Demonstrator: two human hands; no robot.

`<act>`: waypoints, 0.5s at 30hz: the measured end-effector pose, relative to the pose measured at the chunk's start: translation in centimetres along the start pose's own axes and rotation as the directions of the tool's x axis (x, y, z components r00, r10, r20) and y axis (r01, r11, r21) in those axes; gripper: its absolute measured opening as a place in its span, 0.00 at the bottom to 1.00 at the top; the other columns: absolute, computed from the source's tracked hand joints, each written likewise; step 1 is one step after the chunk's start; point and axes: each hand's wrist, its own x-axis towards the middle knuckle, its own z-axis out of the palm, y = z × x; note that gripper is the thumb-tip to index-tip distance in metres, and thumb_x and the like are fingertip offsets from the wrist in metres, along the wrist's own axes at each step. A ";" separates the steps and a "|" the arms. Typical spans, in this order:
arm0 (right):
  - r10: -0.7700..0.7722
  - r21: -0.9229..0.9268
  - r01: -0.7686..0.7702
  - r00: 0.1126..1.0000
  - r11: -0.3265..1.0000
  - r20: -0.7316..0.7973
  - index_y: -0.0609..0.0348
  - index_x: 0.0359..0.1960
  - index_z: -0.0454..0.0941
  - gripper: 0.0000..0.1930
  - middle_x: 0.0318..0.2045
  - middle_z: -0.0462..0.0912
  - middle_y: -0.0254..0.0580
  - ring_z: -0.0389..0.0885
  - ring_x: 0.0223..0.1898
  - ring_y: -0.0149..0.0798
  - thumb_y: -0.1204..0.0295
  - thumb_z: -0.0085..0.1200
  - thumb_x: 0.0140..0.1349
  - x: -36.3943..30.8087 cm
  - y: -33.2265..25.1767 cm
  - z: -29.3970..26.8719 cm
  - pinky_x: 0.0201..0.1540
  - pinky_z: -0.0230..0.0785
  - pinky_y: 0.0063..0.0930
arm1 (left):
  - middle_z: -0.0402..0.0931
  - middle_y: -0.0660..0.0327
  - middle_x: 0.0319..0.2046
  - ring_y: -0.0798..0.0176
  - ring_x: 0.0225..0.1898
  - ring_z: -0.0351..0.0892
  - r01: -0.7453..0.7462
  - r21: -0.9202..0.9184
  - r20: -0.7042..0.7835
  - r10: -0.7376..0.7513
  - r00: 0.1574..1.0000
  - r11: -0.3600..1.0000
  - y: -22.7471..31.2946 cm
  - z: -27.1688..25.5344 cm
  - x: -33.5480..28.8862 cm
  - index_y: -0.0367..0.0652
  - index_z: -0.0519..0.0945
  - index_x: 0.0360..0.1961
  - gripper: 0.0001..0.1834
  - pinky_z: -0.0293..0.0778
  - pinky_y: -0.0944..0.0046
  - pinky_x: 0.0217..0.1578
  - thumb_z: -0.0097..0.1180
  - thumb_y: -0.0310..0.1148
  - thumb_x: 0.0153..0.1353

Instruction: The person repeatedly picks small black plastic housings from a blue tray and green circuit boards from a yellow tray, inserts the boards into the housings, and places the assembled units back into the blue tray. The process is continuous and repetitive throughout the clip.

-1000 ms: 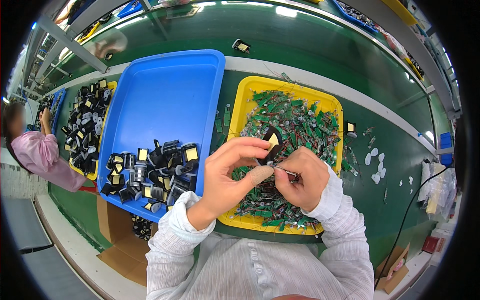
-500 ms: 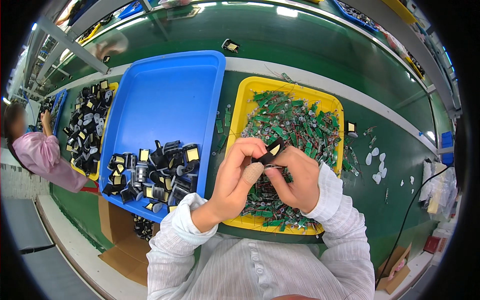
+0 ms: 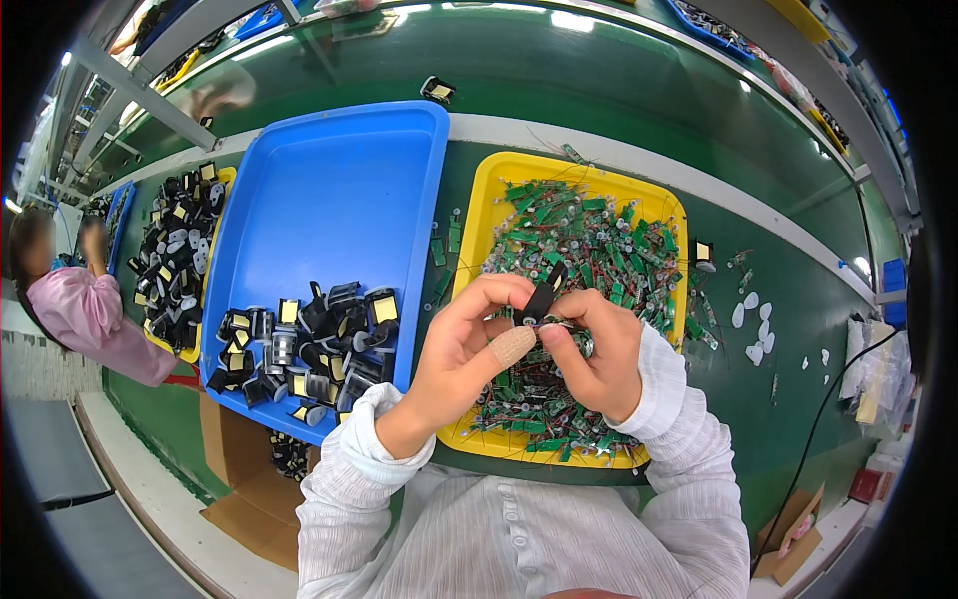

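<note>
Over the near part of a yellow tray (image 3: 683, 299) full of small green circuit boards with thin wires, my two hands meet. Between the fingers of my left hand (image 3: 454, 359), whose thumb wears a tan bandage (image 3: 513, 345), is a small black plastic housing (image 3: 540, 302), its narrow end pointing up and away. My right hand (image 3: 602, 364) is closed, thumb and forefinger pinched at the housing's lower end. What this pinch holds is mostly covered by the fingers. Left of my hands, a blue tray (image 3: 329, 180) holds several black housings (image 3: 329, 344) with cream patches in its near half.
On the far left, a person in a pink sleeve (image 3: 85, 299) works beside another yellow tray (image 3: 232, 185) of black parts. White oval pieces (image 3: 755, 352) and a black part (image 3: 704, 256) lie right of my tray. Another black part (image 3: 437, 90) is on the green belt beyond.
The black housing has turned more upright in my fingers, and its cream face shows less. On the far belt, the black part has shifted left.
</note>
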 end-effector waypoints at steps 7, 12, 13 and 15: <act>-0.120 -0.068 0.121 0.993 0.990 0.016 0.63 0.29 0.73 0.05 0.20 0.75 0.41 0.74 0.17 0.37 0.78 0.56 0.50 0.0 0.2 0.2 0.18 0.64 0.25 | 0.64 0.57 0.43 0.67 0.46 0.66 -0.028 0.043 -0.032 0.029 0.999 0.999 0.1 0.1 0.0 0.37 0.69 0.40 0.12 0.65 0.66 0.47 0.51 0.20 0.52; -0.127 -0.071 0.128 0.992 0.989 0.021 0.62 0.28 0.73 0.05 0.18 0.73 0.40 0.71 0.16 0.37 0.78 0.56 0.50 -0.1 0.4 0.5 0.17 0.62 0.26 | 0.64 0.57 0.42 0.66 0.46 0.65 -0.053 0.099 -0.050 0.058 0.997 0.994 -0.1 0.1 -0.2 0.36 0.68 0.38 0.12 0.63 0.66 0.48 0.49 0.20 0.51; -0.130 -0.068 0.131 0.991 0.989 0.023 0.62 0.28 0.73 0.05 0.18 0.73 0.40 0.71 0.15 0.37 0.78 0.56 0.50 -0.1 0.4 0.5 0.17 0.61 0.26 | 0.64 0.57 0.42 0.66 0.46 0.65 -0.068 0.111 -0.046 0.074 0.996 0.991 -0.2 0.1 -0.2 0.36 0.68 0.38 0.12 0.63 0.66 0.48 0.49 0.20 0.51; -0.142 -0.067 0.143 0.990 0.987 0.019 0.62 0.28 0.73 0.05 0.18 0.73 0.40 0.71 0.15 0.37 0.78 0.56 0.49 -0.1 0.4 0.6 0.17 0.61 0.26 | 0.64 0.57 0.42 0.66 0.46 0.65 -0.090 0.133 -0.039 0.096 0.995 0.987 -0.2 0.1 -0.3 0.36 0.68 0.38 0.11 0.63 0.66 0.48 0.48 0.20 0.51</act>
